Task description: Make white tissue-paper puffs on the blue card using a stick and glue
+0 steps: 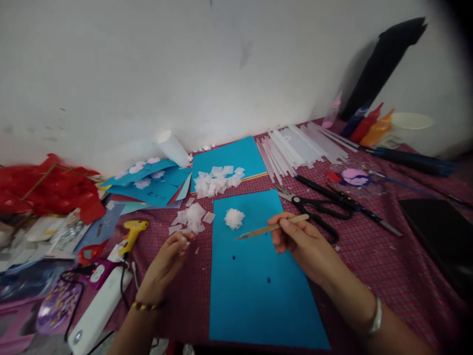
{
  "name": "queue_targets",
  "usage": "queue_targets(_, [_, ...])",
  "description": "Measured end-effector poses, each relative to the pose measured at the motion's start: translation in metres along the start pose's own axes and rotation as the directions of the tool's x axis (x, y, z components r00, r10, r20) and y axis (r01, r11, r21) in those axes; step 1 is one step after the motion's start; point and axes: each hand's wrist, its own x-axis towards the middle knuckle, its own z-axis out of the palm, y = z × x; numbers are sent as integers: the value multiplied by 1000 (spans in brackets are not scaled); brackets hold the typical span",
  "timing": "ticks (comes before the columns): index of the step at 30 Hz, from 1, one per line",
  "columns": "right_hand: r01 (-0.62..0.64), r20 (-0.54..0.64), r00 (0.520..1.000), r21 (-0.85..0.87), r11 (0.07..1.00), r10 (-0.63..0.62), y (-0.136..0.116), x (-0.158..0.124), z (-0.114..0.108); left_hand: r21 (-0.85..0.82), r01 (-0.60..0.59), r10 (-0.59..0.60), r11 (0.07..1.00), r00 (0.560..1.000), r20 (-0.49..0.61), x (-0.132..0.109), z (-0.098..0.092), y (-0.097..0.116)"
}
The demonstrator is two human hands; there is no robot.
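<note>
My right hand (295,236) pinches a flat, pointed wooden stick (262,230), tilted with its tip down to the left, over a blue sheet of card (251,305). A ruffled white paper puff (234,218) sits on the card's upper left part. Several small dark blue dots (269,280) mark the card below it. Left of the card, my left hand (173,254) has its fingertips pressed together beside a pile of white paper squares (192,217); a tiny pale bit shows at the tips, too small to name.
Black scissors (314,204) and a craft knife (343,199) lie right of the card. White glue sticks (295,148) and paint bottles (365,125) are behind. More paper squares (218,181) rest on stacked blue card (229,153). A yellow glue gun (133,234) lies left.
</note>
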Motion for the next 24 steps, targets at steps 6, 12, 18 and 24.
queue_targets(6, [7, 12, 1000, 35, 999, -7, -2, 0, 0, -481, 307, -340, 821, 940, 20, -25, 5, -3])
queue_targets(12, [-15, -11, 1000, -17, 1000, 14, -2, -1, -2, -466, 197, -280, 863, 953, -116, -19, 14, 1])
queue_targets(18, [-55, -20, 998, -66, 996, 54, 3, 0, -3, -190, 40, -88, 981, 965, -249, -9, 8, -3])
queue_targets(24, [-73, -30, 997, -77, 994, 71, 6, 2, -5, -221, 56, -88, 974, 987, -137, -5, 7, -2])
